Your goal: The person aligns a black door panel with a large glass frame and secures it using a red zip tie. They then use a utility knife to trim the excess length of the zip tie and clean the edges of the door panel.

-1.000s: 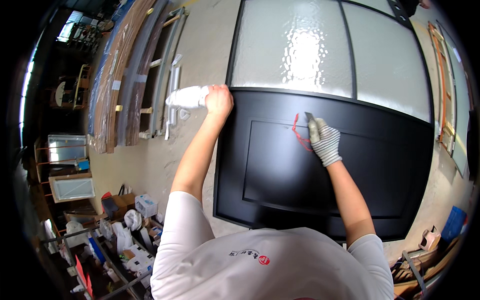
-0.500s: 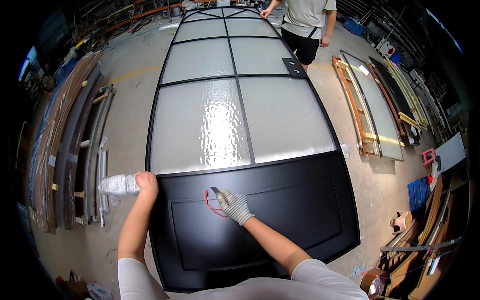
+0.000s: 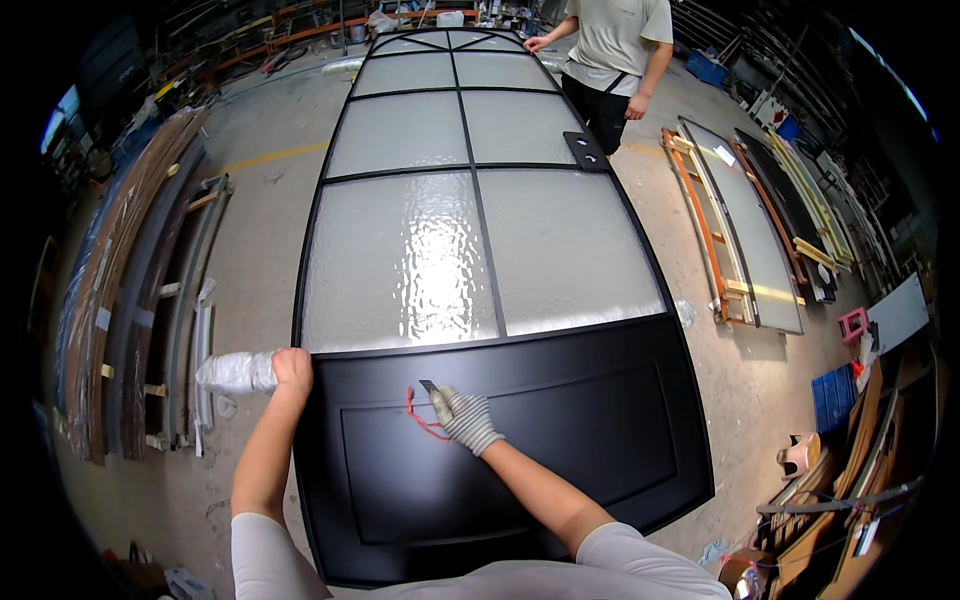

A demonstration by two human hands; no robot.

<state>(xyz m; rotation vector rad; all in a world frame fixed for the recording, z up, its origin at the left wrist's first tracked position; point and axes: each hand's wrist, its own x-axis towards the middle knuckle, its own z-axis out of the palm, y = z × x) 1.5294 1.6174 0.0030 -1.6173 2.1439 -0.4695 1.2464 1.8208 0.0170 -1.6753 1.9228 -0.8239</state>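
A long black metal-framed door (image 3: pixel 520 430) with textured glass panes (image 3: pixel 570 250) lies flat in front of me. My left hand (image 3: pixel 292 368), bare, is closed at its left edge, beside a plastic-wrapped bar (image 3: pixel 238 373); the fingertips are partly hidden. Above the solid lower panel is my right hand (image 3: pixel 464 420), in a grey striped glove, closed round a utility knife (image 3: pixel 429 387) with a dark blade pointing to the far left. A red cord (image 3: pixel 412 408) hangs in a loop from that hand over the black surface.
Across the door's far right side stands a person (image 3: pixel 615 60), one hand on the frame. A dark lock plate (image 3: pixel 587 151) sits on the right edge. Wrapped panels (image 3: pixel 120 290) stand at left, glazed frames (image 3: pixel 745 230) at right. Boards and a cardboard roll (image 3: pixel 798 455) lie at near right.
The view has tilted slightly, so the door's far end sits lower in the picture. Both my hands stay almost in place. The other person has shifted a little.
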